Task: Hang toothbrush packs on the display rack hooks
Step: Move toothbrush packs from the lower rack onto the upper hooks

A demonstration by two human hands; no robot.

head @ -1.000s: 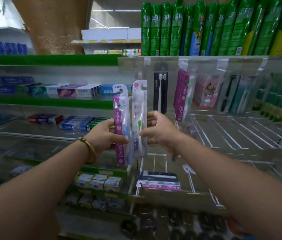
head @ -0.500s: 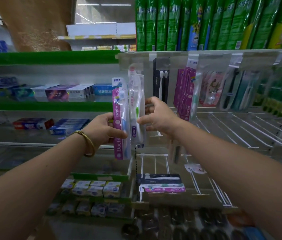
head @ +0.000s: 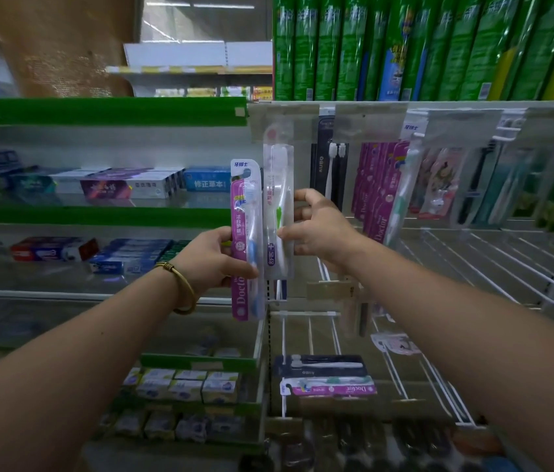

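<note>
Gripping a pink toothbrush pack [head: 247, 240] upright, the left hand [head: 212, 258] is closed around its lower half. Just right of it, the right hand [head: 319, 229] pinches a clear toothbrush pack [head: 278, 212] by its edges, top raised against the display rack [head: 364, 117]. Beyond the right hand, hanging packs [head: 382, 185] fill neighbouring hooks.

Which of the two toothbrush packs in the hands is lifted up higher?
The clear pack in the right hand is higher; its top reaches the rack's top rail. The purple Doctor pack, in the left hand, sits lower.
</note>
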